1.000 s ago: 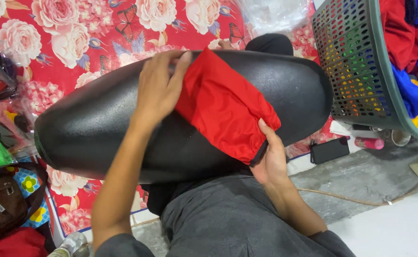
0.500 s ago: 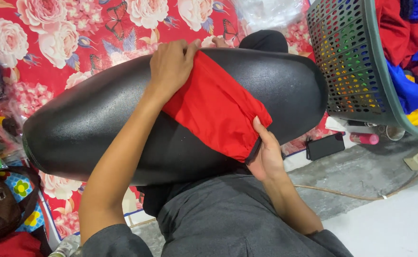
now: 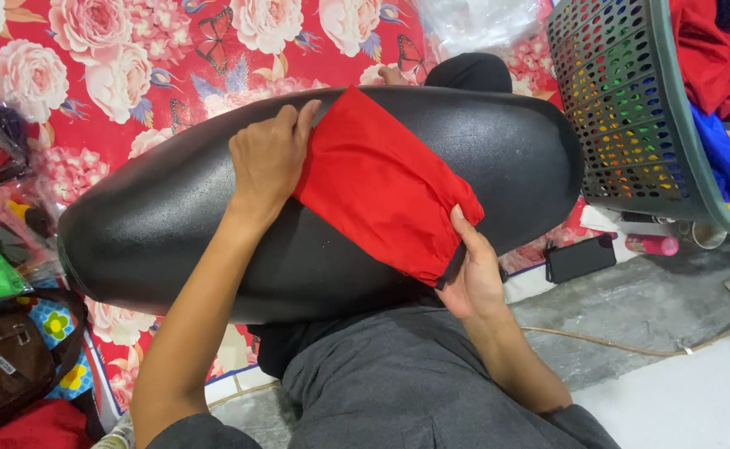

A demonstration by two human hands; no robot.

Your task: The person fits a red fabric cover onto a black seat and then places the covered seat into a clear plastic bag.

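Left hand [image 3: 269, 158] slid down red cloth [image 3: 381, 187]

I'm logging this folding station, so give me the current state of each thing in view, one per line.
Red cloth: folded, lying across the black cushion.
Black cushion: resting on the person's lap.
Left hand: pressed flat on the cloth's edge.
Right hand: gripping the cloth's lower corner.
Green basket: tilted, clothes inside.
Phone: flat, screen dark.

A red mat [image 3: 132, 75] printed with pink roses and butterflies covers the floor at the top. To the right lies bare grey concrete floor [image 3: 631, 308], turning to a white surface [image 3: 697, 399] at the lower corner. Even light falls over the whole area.
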